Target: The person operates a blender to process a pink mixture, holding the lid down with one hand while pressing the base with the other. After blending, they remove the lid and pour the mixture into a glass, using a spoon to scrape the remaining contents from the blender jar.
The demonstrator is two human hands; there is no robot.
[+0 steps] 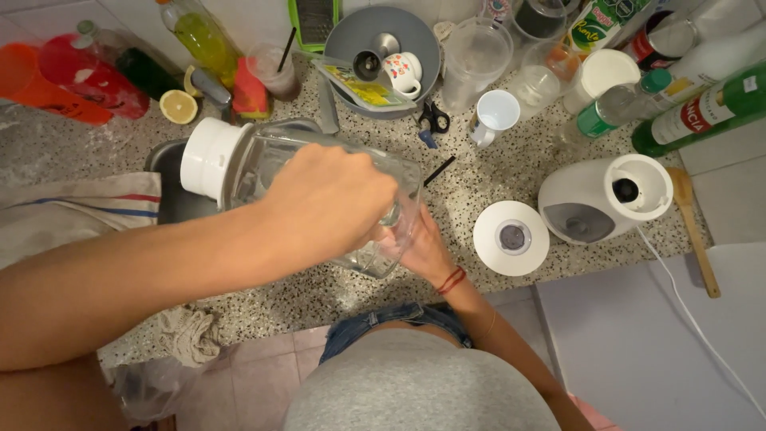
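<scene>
A clear blender jar (263, 160) with a white screw base (209, 157) lies tilted on its side above the speckled counter (479, 179). My left hand (327, 203) wraps over the jar's wall near its mouth. My right hand (423, 247), with a red string on the wrist, meets the open mouth from below. Its fingers reach inside the rim and show only dimly through the glass.
A round white lid (511, 237) and the white blender motor base (606, 195) sit to the right, beside a wooden spoon (694, 231). Behind are a white mug (495, 116), scissors (433, 118), a grey bowl (415, 32), a half lemon (178, 106) and several bottles. A striped cloth (80, 211) lies left.
</scene>
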